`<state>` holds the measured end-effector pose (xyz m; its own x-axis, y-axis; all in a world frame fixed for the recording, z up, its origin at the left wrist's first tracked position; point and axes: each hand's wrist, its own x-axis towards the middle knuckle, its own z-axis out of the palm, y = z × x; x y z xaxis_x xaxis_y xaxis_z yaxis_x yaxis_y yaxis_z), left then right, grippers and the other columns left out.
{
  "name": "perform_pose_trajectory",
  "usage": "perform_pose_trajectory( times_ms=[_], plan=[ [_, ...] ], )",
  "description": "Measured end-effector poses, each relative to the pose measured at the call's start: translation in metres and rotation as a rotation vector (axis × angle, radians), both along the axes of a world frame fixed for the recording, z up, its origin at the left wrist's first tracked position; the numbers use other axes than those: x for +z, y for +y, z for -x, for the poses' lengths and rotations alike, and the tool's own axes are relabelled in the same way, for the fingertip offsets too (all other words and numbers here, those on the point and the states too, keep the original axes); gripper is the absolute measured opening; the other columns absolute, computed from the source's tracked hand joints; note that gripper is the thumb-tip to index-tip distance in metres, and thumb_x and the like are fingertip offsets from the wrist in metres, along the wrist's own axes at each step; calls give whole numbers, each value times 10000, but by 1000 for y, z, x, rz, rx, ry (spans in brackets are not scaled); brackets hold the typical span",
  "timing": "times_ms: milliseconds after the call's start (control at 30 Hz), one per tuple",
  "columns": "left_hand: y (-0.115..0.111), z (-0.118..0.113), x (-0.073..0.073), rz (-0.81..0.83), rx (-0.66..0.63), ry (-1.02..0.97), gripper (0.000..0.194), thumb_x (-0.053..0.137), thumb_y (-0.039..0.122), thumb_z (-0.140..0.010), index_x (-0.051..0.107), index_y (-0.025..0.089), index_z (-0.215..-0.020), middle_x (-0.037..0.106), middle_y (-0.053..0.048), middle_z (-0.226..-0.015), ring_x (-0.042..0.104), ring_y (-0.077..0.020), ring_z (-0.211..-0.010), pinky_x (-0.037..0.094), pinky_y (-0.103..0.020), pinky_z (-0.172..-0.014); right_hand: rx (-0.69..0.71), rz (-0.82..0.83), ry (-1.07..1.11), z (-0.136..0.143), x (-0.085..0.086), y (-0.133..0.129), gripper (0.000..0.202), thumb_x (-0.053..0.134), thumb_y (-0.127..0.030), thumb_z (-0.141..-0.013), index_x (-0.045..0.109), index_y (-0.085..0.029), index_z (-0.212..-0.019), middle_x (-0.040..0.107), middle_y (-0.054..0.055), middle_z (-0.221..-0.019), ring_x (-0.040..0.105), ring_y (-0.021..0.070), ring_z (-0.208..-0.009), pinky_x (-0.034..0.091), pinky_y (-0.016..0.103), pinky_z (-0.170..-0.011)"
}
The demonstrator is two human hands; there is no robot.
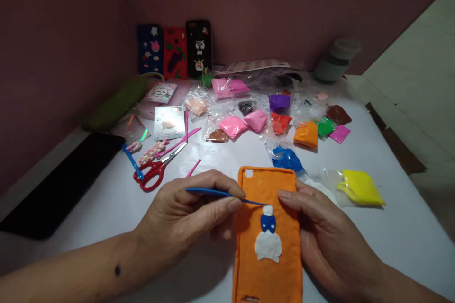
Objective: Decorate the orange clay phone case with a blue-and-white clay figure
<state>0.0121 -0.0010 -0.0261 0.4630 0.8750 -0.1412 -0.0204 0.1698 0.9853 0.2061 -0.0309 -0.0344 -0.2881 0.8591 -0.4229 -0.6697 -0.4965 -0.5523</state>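
Observation:
A phone case (289,265) covered in orange clay is held up in my right hand (327,232), thumb on its face and fingers along the right edge and behind. Pinched between thumb and fingers of my left hand (199,213) is a thin blue modelling tool (208,192). Its tip meets the top of a small white clay piece (268,211) on the case. Below that sits a blue clay piece (268,222) with two white dots, joined to a larger white clay shape (268,245) with two points at its lower edge.
Several bags of coloured clay lie beyond the case, with blue clay (286,158) and yellow clay (360,188) closest. Red-handled scissors (152,175) and pink tools (194,168) lie left. Three decorated phone cases (175,52) lean on the wall; a jar (334,64) stands right.

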Motion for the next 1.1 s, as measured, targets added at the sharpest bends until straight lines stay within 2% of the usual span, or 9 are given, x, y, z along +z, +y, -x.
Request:
perform_pose_trajectory(
  times_ms=[167, 467, 633, 800, 967, 1100],
  plan=[
    [0, 0, 2, 4, -10, -1, 98, 640, 245, -863, 701, 173, -838, 609, 16, -574, 549, -62, -514, 426, -117, -491, 3, -11, -19, 2, -1, 1, 70, 614, -221, -824, 681, -231, -840, 728, 20, -863, 677, 251, -931, 509, 417, -886],
    [0, 0, 3, 12, -29, -2, 89, 636, 230, -861, 703, 176, -839, 621, 10, -574, 564, -74, -515, 455, -133, -501, -18, 11, -27, 0, -3, 0, 35, 639, -224, -806, 656, -236, -778, 720, 9, -800, 689, 243, -824, 530, 430, -839],
    [2, -2, 8, 12, 18, 10, 68, 650, 192, -839, 705, 162, -812, 625, 9, -555, 578, -74, -509, 464, -127, -506, -5, -10, 14, 2, -2, 2, 80, 606, -202, -834, 677, -234, -852, 728, 16, -849, 680, 245, -921, 526, 395, -859],
    [2, -3, 6, -13, 28, 3, 66, 643, 193, -847, 707, 176, -841, 628, 14, -571, 581, -67, -517, 466, -115, -514, 1, -25, 53, 1, 1, 0, 183, 607, -170, -828, 692, -249, -969, 734, 13, -852, 681, 243, -935, 516, 408, -880],
    [0, -4, 8, -42, 18, 54, 69, 637, 176, -834, 698, 154, -809, 618, 5, -586, 576, -78, -509, 469, -136, -500, -5, -12, 14, 1, -1, 0, 89, 600, -188, -826, 684, -217, -834, 733, 26, -838, 689, 250, -897, 525, 417, -862],
    [0, -4, 9, -66, 0, 72, 83, 618, 174, -841, 694, 150, -820, 612, 1, -594, 570, -81, -515, 466, -143, -503, 5, -13, -13, 3, -1, 3, 81, 601, -210, -827, 674, -245, -831, 735, 14, -871, 683, 247, -925, 522, 413, -866]
  ],
)
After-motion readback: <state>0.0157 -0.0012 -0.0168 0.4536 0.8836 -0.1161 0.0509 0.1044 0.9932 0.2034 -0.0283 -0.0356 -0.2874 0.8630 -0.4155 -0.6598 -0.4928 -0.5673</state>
